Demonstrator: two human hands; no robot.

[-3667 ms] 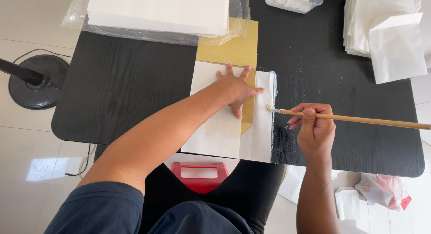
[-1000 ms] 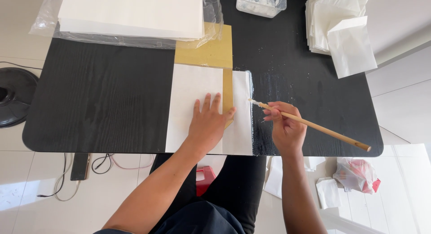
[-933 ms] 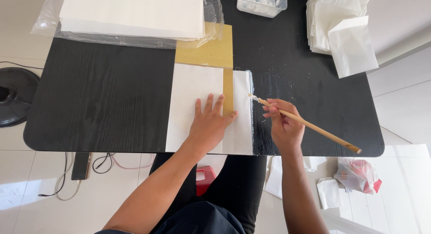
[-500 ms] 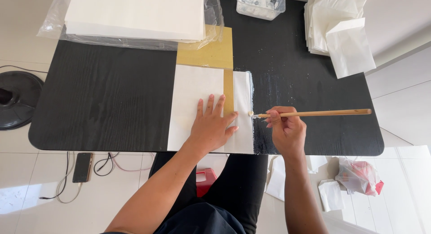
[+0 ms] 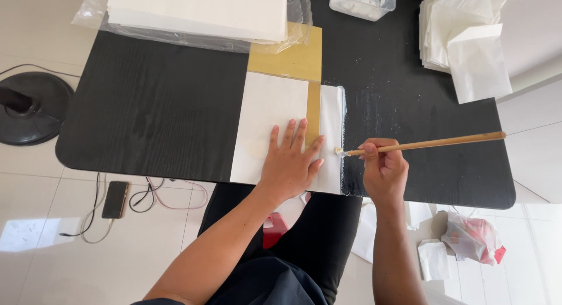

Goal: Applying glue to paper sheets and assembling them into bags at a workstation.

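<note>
White paper sheet (image 5: 269, 120) is lying flat at the near edge of the black wooden table (image 5: 152, 106), overlapping a yellow-brown card (image 5: 293, 59). Left hand (image 5: 290, 161) is pressing it down, fingers spread. Right hand (image 5: 383, 170) is pinching a thin wooden-handled brush (image 5: 421, 144), its tip touching the sheet's folded right strip (image 5: 332, 115). Glossy wet streaks are showing on the table just beside that strip.

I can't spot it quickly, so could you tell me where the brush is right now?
The brush is in the right hand, right of centre, with its tip at the right edge of the white sheet.
</note>
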